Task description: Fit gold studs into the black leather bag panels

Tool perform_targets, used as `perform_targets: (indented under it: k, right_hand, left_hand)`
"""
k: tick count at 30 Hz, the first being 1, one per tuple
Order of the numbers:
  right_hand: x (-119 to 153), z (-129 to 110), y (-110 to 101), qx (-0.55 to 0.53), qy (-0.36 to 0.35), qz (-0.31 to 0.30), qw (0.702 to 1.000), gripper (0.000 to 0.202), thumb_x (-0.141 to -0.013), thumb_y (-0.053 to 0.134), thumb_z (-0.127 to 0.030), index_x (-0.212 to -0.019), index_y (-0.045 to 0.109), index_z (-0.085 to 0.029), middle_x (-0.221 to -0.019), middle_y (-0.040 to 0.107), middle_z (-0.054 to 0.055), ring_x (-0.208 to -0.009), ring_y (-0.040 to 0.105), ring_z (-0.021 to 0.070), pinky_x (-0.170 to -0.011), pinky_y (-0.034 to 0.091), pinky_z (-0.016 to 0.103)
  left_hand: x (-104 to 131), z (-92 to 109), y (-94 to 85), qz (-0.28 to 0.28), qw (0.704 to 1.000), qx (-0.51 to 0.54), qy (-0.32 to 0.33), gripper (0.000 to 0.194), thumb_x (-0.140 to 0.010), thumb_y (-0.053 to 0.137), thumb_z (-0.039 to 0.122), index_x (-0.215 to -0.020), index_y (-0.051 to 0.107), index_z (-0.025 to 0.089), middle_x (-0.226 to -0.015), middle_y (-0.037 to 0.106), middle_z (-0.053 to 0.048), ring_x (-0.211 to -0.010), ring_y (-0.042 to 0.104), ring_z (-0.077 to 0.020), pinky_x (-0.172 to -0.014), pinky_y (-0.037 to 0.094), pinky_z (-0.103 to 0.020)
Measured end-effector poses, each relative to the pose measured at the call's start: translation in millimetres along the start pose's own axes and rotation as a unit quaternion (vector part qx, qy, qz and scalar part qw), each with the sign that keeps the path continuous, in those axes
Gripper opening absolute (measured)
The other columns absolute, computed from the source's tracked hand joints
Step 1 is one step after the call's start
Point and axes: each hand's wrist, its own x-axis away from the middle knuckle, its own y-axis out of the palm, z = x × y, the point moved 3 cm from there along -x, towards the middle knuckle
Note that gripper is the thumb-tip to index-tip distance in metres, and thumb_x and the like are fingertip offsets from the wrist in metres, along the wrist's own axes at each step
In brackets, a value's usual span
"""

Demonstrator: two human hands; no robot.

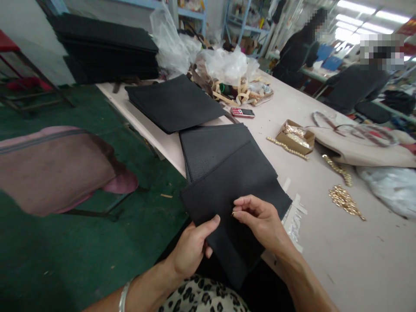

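My left hand (196,240) grips the near left edge of a black leather panel (240,182), its thumb on top and the other fingers beneath. Above that panel, my right hand (260,216) pinches a tiny gold-coloured piece (233,213) between thumb and fingertips; its exact kind is too small to make out. The held panel slants over the table edge and partly covers a stack of black panels (211,149). A second black stack (177,104) lies farther back, touching the first at its corner.
On the table (292,95) are a red phone (242,113), a small cardboard box (295,138) of wrapped pieces, gold chains (287,148) and a gold pile (346,202). Clear plastic bags (227,65) and scraps lie behind. A draped chair (65,169) stands left. Two people sit or stand beyond.
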Motion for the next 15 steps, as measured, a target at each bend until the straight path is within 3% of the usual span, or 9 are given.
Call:
perform_targets:
  k: [6, 11, 13, 15]
  right_hand:
    - [1, -3, 2, 0.008, -0.016, 0.020, 1.000, 0.020, -0.074, 0.075, -0.025, -0.093, 0.070, -0.020, -0.079, 0.067, -0.001, -0.072, 0.061, 0.0125, -0.067, 0.048, 0.025]
    - [3, -1, -1, 0.031, -0.018, 0.044, 0.998, 0.027, -0.072, 0.077, -0.025, -0.097, 0.068, -0.021, -0.085, 0.065, -0.001, -0.076, 0.060, 0.0135, -0.069, 0.049, 0.025]
    - [6, -4, -2, 0.049, -0.016, 0.048, 0.998, 0.031, -0.072, 0.077, -0.024, -0.101, 0.066, -0.022, -0.085, 0.063, -0.002, -0.075, 0.059, 0.0129, -0.068, 0.048, 0.025]
    - [9, -10, -5, 0.067, -0.020, 0.048, 0.996, 0.032, -0.074, 0.077, -0.024, -0.103, 0.062, -0.022, -0.082, 0.063, -0.003, -0.071, 0.058, 0.0120, -0.065, 0.047, 0.024]
  left_hand:
    - [-2, -1, -1.2, -0.023, 0.999, -0.023, 0.008, 0.042, -0.081, 0.065, 0.048, -0.053, 0.054, 0.019, -0.047, 0.043, 0.005, -0.039, 0.030, -0.0064, -0.038, 0.022, -0.022]
    - [4, -3, -6.5, -0.024, 0.993, -0.117, 0.006, 0.045, -0.085, 0.061, 0.054, -0.059, 0.059, 0.018, -0.051, 0.049, 0.003, -0.041, 0.036, -0.0072, -0.039, 0.029, -0.022]
    - [10, -1, -5.1, -0.017, 0.985, -0.173, 0.007, 0.044, -0.084, 0.061, 0.058, -0.067, 0.065, 0.017, -0.057, 0.056, 0.001, -0.043, 0.041, -0.0087, -0.040, 0.034, -0.022]
    - [16, 7, 0.0, -0.007, 0.969, -0.240, 0.051, 0.040, -0.083, 0.062, 0.057, -0.085, 0.072, 0.018, -0.069, 0.066, -0.002, -0.051, 0.053, -0.0132, -0.043, 0.043, -0.024]
